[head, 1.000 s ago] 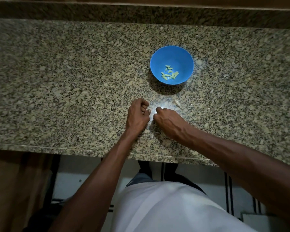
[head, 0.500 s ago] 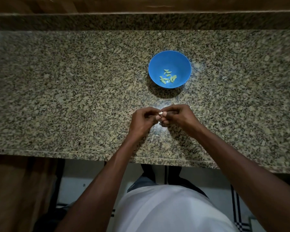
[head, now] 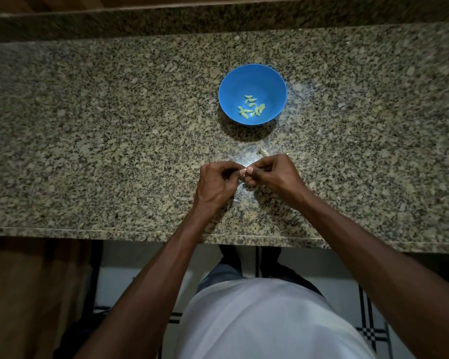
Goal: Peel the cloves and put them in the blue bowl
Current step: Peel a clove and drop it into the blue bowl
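Clove (head: 245, 172) pinched between fingertips of my left hand (head: 218, 182) and right hand (head: 275, 174), held above the granite counter (head: 88, 151). Beyond: loose peel (head: 264, 152), then blue bowl (head: 275, 81) holding peeled cloves (head: 252, 107).

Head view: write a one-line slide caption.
Both hands, left hand and right hand, pinch a small clove above the granite counter, near the blue bowl holding peeled cloves.

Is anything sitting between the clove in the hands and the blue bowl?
Nothing visible blocks it. Both hands pinch the clove just short of the blue bowl; only a peel scrap lies on the counter between, low and slightly right.
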